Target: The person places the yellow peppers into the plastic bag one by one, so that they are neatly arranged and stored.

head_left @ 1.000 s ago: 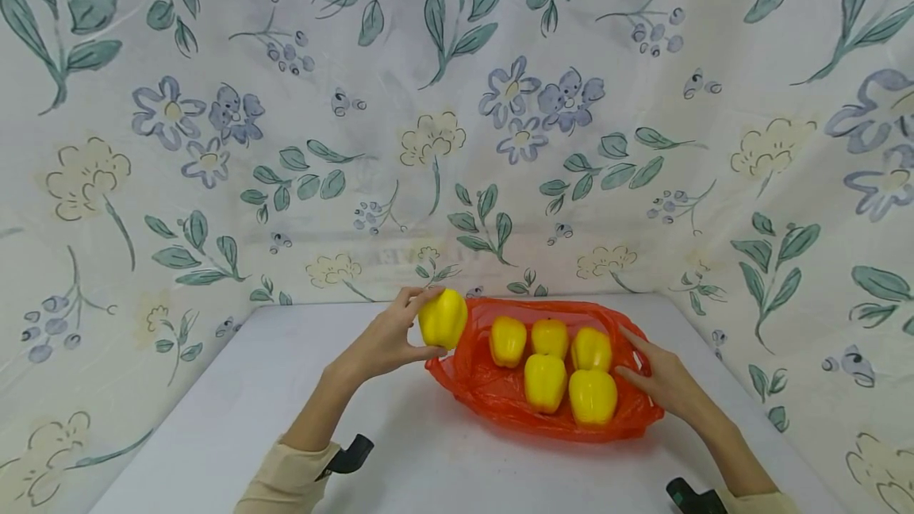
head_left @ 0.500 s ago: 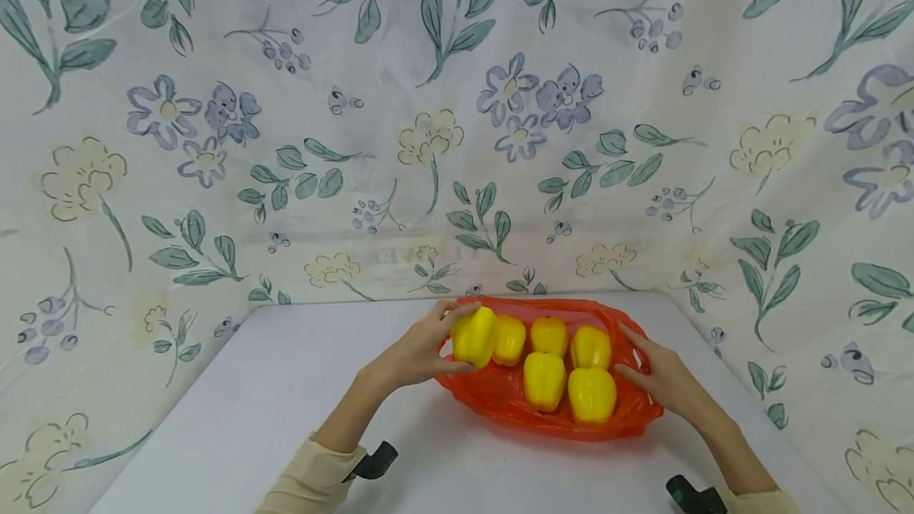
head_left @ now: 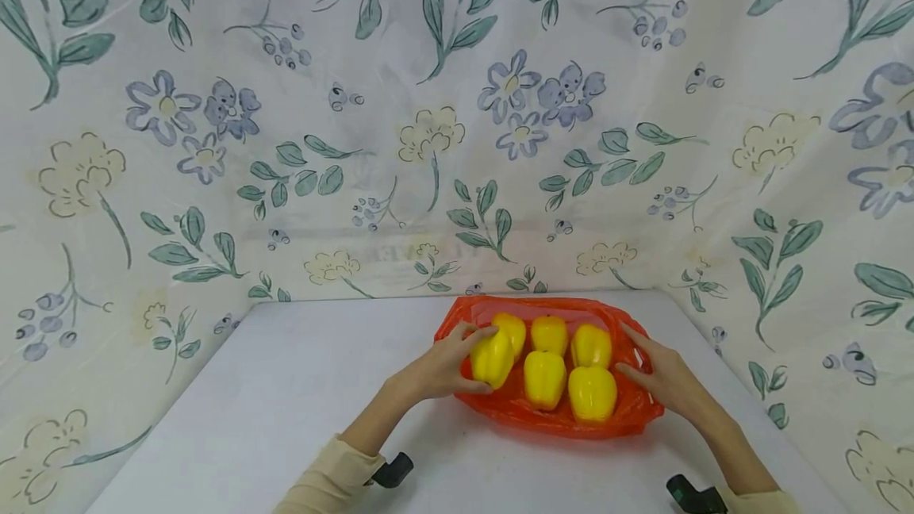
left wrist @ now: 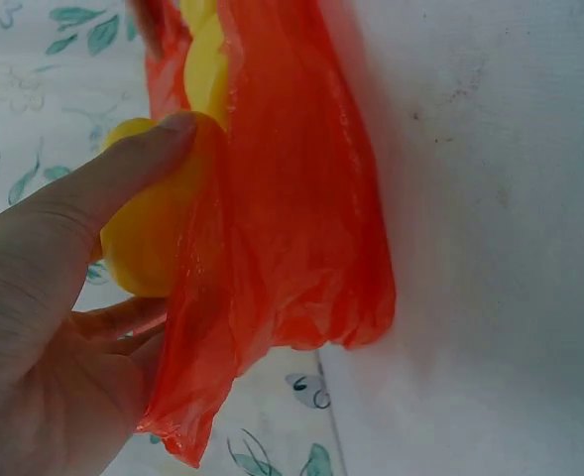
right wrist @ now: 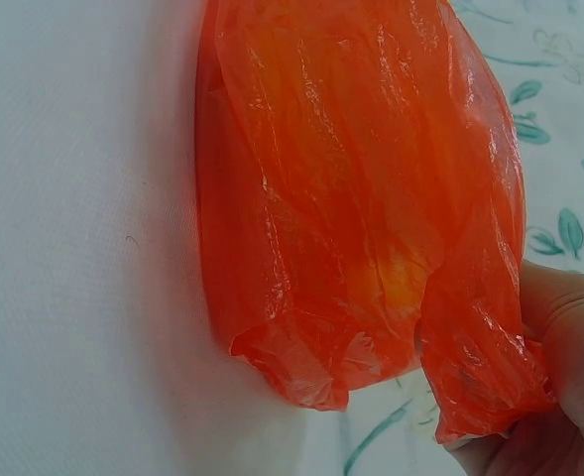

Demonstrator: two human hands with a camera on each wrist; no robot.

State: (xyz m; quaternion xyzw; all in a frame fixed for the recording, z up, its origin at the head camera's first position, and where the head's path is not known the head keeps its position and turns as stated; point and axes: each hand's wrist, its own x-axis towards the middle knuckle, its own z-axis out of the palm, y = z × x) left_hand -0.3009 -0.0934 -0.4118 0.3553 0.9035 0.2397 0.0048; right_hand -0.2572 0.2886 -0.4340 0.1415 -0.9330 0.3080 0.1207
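My left hand (head_left: 443,365) grips a yellow bell pepper (head_left: 491,360) between thumb and fingers, inside the left end of a red plastic bag (head_left: 510,414). Up close in the left wrist view, the thumb lies along the held pepper (left wrist: 138,243), and part of the bag (left wrist: 301,188) covers its side. Several more yellow bell peppers (head_left: 544,380) stand in two rows in the open bag. My right hand (head_left: 666,377) holds the bag's right edge. In the right wrist view, its thumb and fingers are at the bag's gathered end (right wrist: 485,372), and the fingertips are partly hidden.
The bag rests on a white table (head_left: 321,355) near its far edge. Behind the table hangs a floral-patterned cloth (head_left: 428,141). A black wrist camera (head_left: 393,469) sits at the left sleeve, and another black camera (head_left: 693,496) at the right.
My left hand has carried its bell pepper rightward and down, from beside the bag's left edge to inside the bag. My right hand has stayed at the bag's right edge.
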